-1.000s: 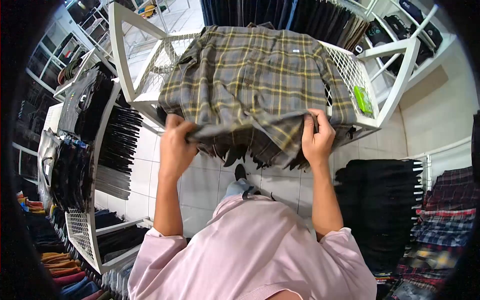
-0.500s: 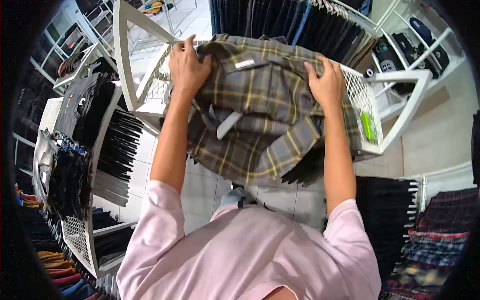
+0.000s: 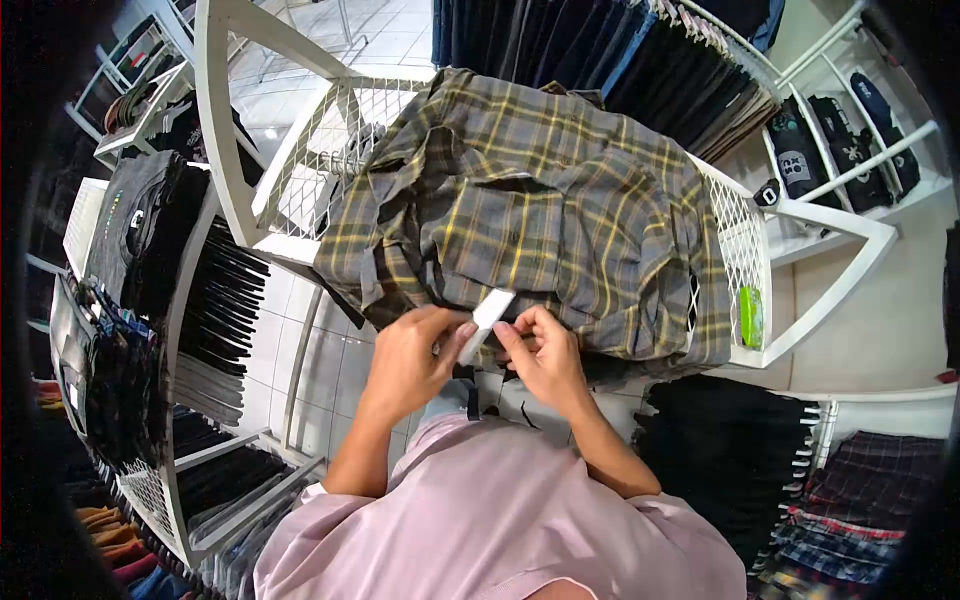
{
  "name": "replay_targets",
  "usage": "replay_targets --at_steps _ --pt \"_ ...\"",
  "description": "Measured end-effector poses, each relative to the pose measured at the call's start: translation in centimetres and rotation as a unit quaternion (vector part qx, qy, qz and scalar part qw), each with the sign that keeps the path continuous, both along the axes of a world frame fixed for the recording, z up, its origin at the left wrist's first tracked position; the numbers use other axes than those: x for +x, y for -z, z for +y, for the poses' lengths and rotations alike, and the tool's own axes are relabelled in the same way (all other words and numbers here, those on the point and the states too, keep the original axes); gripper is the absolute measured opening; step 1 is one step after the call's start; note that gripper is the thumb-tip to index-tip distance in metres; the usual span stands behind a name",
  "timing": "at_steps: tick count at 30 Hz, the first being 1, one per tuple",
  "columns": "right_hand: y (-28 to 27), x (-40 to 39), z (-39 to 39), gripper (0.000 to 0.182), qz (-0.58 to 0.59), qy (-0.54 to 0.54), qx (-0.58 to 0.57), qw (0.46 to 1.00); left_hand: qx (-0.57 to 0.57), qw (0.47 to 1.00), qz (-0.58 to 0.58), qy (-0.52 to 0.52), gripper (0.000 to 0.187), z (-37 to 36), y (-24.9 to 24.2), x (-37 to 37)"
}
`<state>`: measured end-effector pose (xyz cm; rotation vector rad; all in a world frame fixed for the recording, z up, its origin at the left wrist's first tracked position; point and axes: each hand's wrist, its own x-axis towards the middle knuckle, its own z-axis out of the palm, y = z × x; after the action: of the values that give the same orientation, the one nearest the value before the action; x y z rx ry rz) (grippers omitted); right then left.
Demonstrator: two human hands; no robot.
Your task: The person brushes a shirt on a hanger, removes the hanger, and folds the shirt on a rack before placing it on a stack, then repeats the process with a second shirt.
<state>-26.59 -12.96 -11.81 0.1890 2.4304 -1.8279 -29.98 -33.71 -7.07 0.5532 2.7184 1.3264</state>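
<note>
A grey and yellow plaid shirt (image 3: 600,215) lies spread and rumpled over a white mesh rack shelf (image 3: 735,235). At its near edge a white tag (image 3: 490,312) stands out from the cloth. My left hand (image 3: 415,355) is closed, its thumb and fingers pinching the tag's lower left side. My right hand (image 3: 542,352) has its thumb at the tag's right edge, with the fingers curled together beside it. Both hands are close to each other at the front of the shirt.
A bright green packet (image 3: 750,317) sits at the shelf's right end. Hanging dark trousers (image 3: 540,40) are behind the shelf. Folded dark shirts (image 3: 140,225) lie on a rack at the left, and folded plaid garments (image 3: 860,490) are at the lower right.
Both hands have left the far part of the shirt and come together at its near edge, onto the white tag. The shirt now lies more spread out, and its collar label is no longer visible.
</note>
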Motion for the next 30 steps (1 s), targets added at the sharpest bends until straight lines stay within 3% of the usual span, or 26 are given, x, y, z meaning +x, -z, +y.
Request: replay_targets --at_steps 3,6,8,10,14,16,20,22,24,26,27,28,30 --pt "0.0 0.5 -0.1 0.028 0.031 0.022 -0.098 0.995 0.123 0.97 -0.168 0.122 0.029 -0.7 1.0 -0.4" --pt "0.6 2.2 0.7 0.023 0.028 0.015 -0.18 0.983 0.048 0.998 -0.036 -0.018 0.03 -0.2 2.5 0.0" --pt "-0.5 3.9 1.9 0.024 0.01 -0.001 -0.2 0.98 0.071 0.994 0.005 -0.086 0.028 0.4 2.5 0.7" --pt "-1.0 5.4 3.7 0.023 -0.011 -0.024 -0.169 0.985 0.126 0.985 0.008 -0.12 0.028 0.8 3.1 1.9" --pt "0.7 8.0 7.5 0.02 0.022 -0.097 -0.072 0.992 0.169 0.975 -0.113 -0.089 0.033 2.2 4.9 4.8" --pt "0.3 9.9 7.9 0.021 0.015 -0.115 -0.09 0.989 0.189 0.974 -0.1 -0.068 0.037 4.2 5.9 6.5" --pt "2.0 12.8 6.7 0.025 -0.002 -0.163 -0.113 0.98 0.289 0.933 -0.214 -0.03 0.039 7.4 7.9 9.0" --pt "2.0 13.8 5.1 0.025 0.029 -0.196 -0.077 0.977 0.252 0.943 -0.21 -0.047 0.032 7.7 7.8 10.0" --pt "1.9 14.0 3.6 0.026 0.024 -0.222 -0.055 0.973 0.435 0.878 -0.187 -0.071 0.029 7.9 8.6 11.4" --pt "1.1 14.1 2.8 0.026 0.082 -0.221 0.049 0.971 0.39 0.886 -0.224 -0.112 0.026 5.4 8.1 13.2" --pt "1.2 13.9 2.2 0.027 0.126 -0.181 0.047 0.974 0.366 0.906 -0.191 -0.096 0.022 3.4 10.8 13.3" --pt "1.3 13.6 1.7 0.029 0.169 -0.141 0.043 0.975 0.326 0.915 -0.207 -0.115 0.022 1.7 8.9 14.5" --pt "0.3 12.6 1.3 0.032 0.264 -0.078 0.122 0.953 0.318 0.92 -0.178 -0.142 0.023 -2.9 10.4 16.0"
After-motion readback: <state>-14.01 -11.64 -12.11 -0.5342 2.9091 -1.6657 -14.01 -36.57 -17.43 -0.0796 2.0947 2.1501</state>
